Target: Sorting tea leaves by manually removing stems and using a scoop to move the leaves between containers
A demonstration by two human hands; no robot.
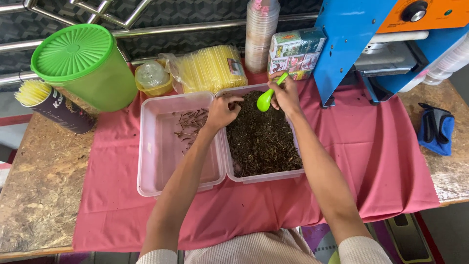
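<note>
Dried dark leaves (261, 142) lying in right clear tray (266, 177) on pink cloth (381, 161). Right hand (285, 96) grasping green spoon (266, 99) by handle, bowl of spoon hovering over far part of leaves. Left hand (222, 110) pinching with fingertips at tray's far left edge; what it is pinching, cannot tell. Left clear tray (151, 146), touching right one, holding few thin twigs (190, 124). Green lidded tub (83, 63) standing well apart, far left.
</note>
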